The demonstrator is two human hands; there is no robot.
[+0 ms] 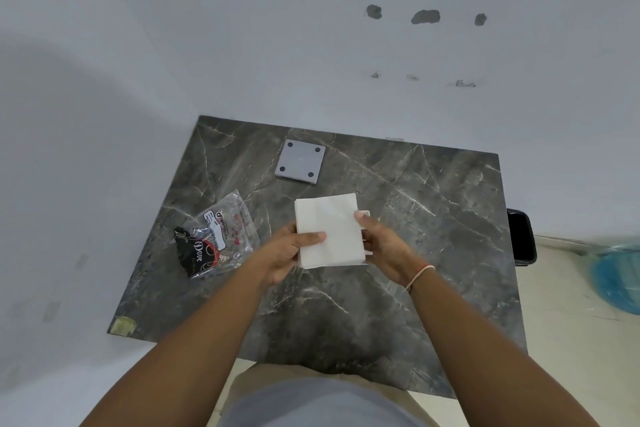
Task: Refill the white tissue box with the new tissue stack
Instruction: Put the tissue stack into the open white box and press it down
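Above the table [433, 218], the tissue stack [329, 229] is held between both hands: the left hand [287, 253] is closed on its left edge, thumb on top, and the right hand [384, 246] on its right edge. A grey base [300, 161] lies beyond, an emptied wrapper [216, 236] to the left.

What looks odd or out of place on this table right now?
The grey base panel lies detached at the far side, its four round feet facing up. An emptied clear wrapper lies crumpled at the left. Both hands hold the tissue stack.
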